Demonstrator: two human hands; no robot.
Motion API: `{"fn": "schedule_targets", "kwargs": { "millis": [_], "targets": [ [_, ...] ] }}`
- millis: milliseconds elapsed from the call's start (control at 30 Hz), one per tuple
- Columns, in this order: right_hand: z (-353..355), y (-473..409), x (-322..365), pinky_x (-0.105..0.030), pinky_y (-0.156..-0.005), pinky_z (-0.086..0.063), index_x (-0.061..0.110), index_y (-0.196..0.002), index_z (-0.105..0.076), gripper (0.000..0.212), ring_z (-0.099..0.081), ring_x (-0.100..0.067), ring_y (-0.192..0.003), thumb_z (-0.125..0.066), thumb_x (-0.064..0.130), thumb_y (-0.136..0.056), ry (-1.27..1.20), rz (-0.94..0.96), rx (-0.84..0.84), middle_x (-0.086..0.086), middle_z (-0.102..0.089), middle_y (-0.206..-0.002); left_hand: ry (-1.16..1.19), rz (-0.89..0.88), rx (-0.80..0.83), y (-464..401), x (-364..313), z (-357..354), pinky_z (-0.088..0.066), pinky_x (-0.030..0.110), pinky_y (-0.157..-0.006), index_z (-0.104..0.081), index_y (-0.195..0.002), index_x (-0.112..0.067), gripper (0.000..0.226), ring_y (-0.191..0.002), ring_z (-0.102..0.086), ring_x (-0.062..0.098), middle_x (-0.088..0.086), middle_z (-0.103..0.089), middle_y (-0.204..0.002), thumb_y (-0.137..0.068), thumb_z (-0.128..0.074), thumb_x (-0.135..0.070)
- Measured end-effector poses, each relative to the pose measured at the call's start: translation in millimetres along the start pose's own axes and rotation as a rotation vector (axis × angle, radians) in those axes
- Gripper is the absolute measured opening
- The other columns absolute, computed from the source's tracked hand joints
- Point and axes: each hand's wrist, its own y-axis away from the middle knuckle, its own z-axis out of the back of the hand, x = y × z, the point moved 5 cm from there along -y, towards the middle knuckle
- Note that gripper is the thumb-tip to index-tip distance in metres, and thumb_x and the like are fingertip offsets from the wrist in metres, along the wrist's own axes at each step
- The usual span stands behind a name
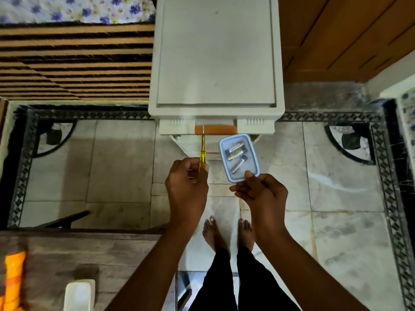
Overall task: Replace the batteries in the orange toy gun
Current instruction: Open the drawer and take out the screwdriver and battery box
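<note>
My left hand (187,182) grips a yellow-handled screwdriver (202,157) with its shaft pointing away from me. My right hand (260,194) pinches the near edge of a small blue-rimmed plastic lid (249,140) that carries three batteries (237,156). Both hands hover above the floor, in front of a white plastic drawer cabinet (215,55). At the bottom left edge, blurred, lies the orange toy gun (13,281) on a wooden table (107,254), far from both hands.
The cabinet has an orange drawer handle (215,129) just beyond the screwdriver tip. A white oblong object (78,295) sits on the table near the toy gun. My bare feet (229,234) stand on a tiled floor. A striped bed frame is at left, a wooden door at right.
</note>
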Motion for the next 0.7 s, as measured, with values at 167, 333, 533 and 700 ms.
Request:
{"fn": "schedule_targets", "kwargs": {
  "millis": [167,333,533,700],
  "targets": [
    [-33.2,-9.8,35.7,-0.03,-0.063,-0.061,-0.001,-0.087,-0.063,0.018,-0.075,-0.028,-0.068,-0.066,0.009,-0.101,-0.068,0.068,0.005,-0.018,-0.072,-0.073,-0.056,-0.091,-0.054,-41.8,-50.9,6.1,-0.053,0.013,-0.073,-0.077,-0.093,-0.021,0.005,-0.072,-0.067,0.0,-0.011,-0.071,-0.081,-0.088,-0.078,-0.018],
    [-72.2,-50.9,61.5,-0.03,-0.059,-0.059,-0.001,-0.088,-0.06,0.017,-0.074,-0.027,-0.064,-0.068,0.009,-0.101,-0.137,0.096,-0.03,-0.016,-0.071,-0.07,-0.185,-0.141,-0.13,-101.3,-84.1,-4.0,-0.046,0.008,-0.07,-0.077,-0.092,-0.015,0.006,-0.082,-0.068,0.01,-0.008,-0.071,-0.085,-0.088,-0.077,-0.02],
    [-103.2,-102.7,83.0,-0.036,-0.063,-0.063,-0.012,-0.097,-0.063,0.026,-0.078,-0.028,-0.063,-0.069,0.013,-0.1,-0.039,0.1,-0.126,-0.019,-0.074,-0.074,-0.364,-0.06,-0.094,-157.1,-92.4,-25.2,-0.049,0.035,-0.086,-0.064,-0.112,-0.011,0.027,-0.114,-0.061,0.027,0.009,-0.06,-0.123,-0.091,-0.074,-0.024],
    [-109.1,-121.5,94.7,-0.044,-0.07,-0.068,-0.008,-0.091,-0.072,0.024,-0.079,-0.026,-0.062,-0.075,0.015,-0.097,0.007,0.064,-0.167,-0.017,-0.077,-0.074,-0.406,-0.124,-0.087,-172.3,-90.9,-35.1,-0.047,0.038,-0.09,-0.062,-0.115,-0.01,0.03,-0.12,-0.055,0.025,0.01,-0.061,-0.123,-0.093,-0.071,-0.028]
  ]
}}
